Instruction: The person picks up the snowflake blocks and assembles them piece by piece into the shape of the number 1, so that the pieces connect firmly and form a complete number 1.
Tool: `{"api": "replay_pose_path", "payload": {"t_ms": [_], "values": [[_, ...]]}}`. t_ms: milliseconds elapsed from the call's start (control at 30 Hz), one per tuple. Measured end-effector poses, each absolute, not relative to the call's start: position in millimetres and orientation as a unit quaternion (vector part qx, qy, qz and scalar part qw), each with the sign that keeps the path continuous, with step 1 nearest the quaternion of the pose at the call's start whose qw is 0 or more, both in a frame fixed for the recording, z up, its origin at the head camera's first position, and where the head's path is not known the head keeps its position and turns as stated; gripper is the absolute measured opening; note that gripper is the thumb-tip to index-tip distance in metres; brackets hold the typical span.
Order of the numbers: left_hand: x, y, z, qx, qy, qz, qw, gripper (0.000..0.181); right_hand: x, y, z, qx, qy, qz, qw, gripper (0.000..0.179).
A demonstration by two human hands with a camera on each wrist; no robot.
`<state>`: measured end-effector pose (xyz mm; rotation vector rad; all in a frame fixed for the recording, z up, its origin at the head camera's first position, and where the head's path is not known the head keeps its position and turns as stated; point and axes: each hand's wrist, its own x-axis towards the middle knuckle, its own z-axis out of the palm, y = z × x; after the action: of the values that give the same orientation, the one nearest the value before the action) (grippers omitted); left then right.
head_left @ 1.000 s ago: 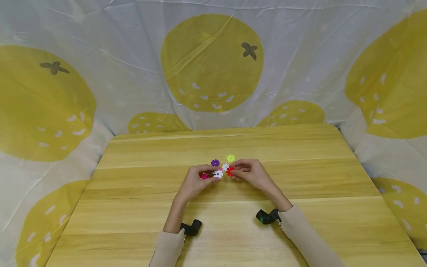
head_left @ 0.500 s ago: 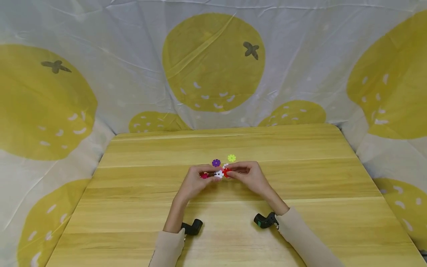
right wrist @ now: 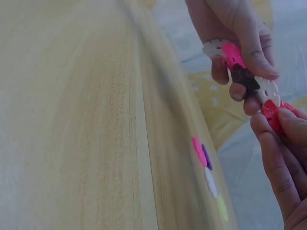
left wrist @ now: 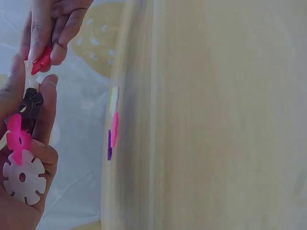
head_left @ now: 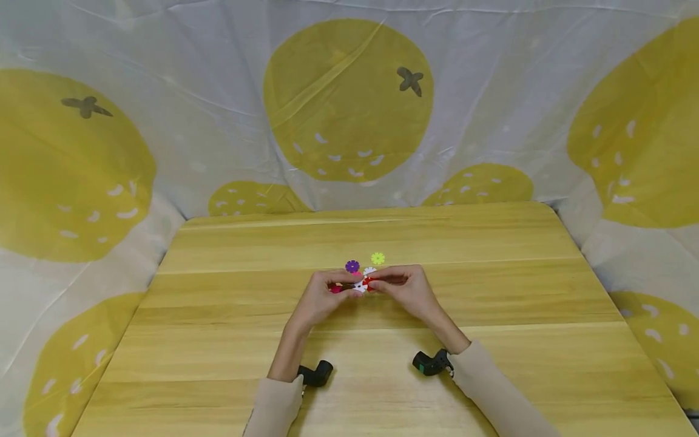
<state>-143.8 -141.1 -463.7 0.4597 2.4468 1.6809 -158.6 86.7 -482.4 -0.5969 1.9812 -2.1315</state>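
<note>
My left hand (head_left: 322, 297) grips a chain of slotted discs (left wrist: 21, 139): white, pink, brown and another white one (right wrist: 266, 88), held just above the wooden table (head_left: 218, 340). My right hand (head_left: 406, 288) pinches a red disc (right wrist: 273, 112) and holds it against the chain's white end disc. In the left wrist view the red disc (left wrist: 42, 60) sits between the right hand's fingertips. Loose discs lie flat just beyond the hands: purple (head_left: 352, 266), yellow-green (head_left: 378, 258), and a white one (head_left: 369, 271) partly hidden.
A white cloth with large yellow fruit prints (head_left: 349, 103) hangs behind and around the table. Bare wood stretches to both sides and in front of the hands. Black wrist cameras (head_left: 317, 373) sit at both sleeves.
My right hand has moved the red disc leftward until it meets the white end of the chain held by my left hand. The loose discs have not moved.
</note>
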Motion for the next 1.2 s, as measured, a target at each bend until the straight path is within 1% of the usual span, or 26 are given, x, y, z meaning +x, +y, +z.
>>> {"api": "replay_pose_path", "payload": {"t_ms": [300, 433, 567, 800, 900, 1067, 1133, 1200], "values": [[-145.2, -148.3, -459.3, 0.165, 0.815, 0.547, 0.095, 0.027, -160.7, 87.4, -481.1, -0.193, 0.714, -0.669, 0.079, 0.019], [-144.9, -150.1, -458.6, 0.172, 0.825, 0.529, 0.102, 0.028, -161.0, 87.5, -481.3, -0.185, 0.718, -0.666, 0.085, 0.020], [-146.0, -147.8, -461.3, 0.188, 0.836, 0.509, 0.086, 0.031, -162.2, 86.4, -483.6, -0.179, 0.702, -0.683, 0.092, 0.021], [-146.2, -137.0, -465.0, 0.204, 0.854, 0.479, 0.018, 0.039, -162.6, 79.2, -488.6, -0.129, 0.687, -0.708, 0.098, 0.024], [-146.0, -133.8, -465.6, 0.198, 0.855, 0.480, 0.003, 0.039, -162.2, 74.5, -488.9, -0.112, 0.665, -0.730, 0.115, 0.027], [-145.7, -135.2, -467.5, 0.179, 0.856, 0.485, 0.008, 0.033, -162.5, 73.8, -490.0, -0.094, 0.654, -0.736, 0.147, 0.030], [-146.0, -138.0, -468.1, 0.173, 0.859, 0.481, 0.012, 0.031, -164.4, 76.1, -491.1, -0.096, 0.679, -0.714, 0.139, 0.029], [-146.4, -141.9, -468.2, 0.166, 0.863, 0.476, 0.015, 0.030, -168.2, 78.2, -492.8, -0.103, 0.714, -0.682, 0.119, 0.029]]}}
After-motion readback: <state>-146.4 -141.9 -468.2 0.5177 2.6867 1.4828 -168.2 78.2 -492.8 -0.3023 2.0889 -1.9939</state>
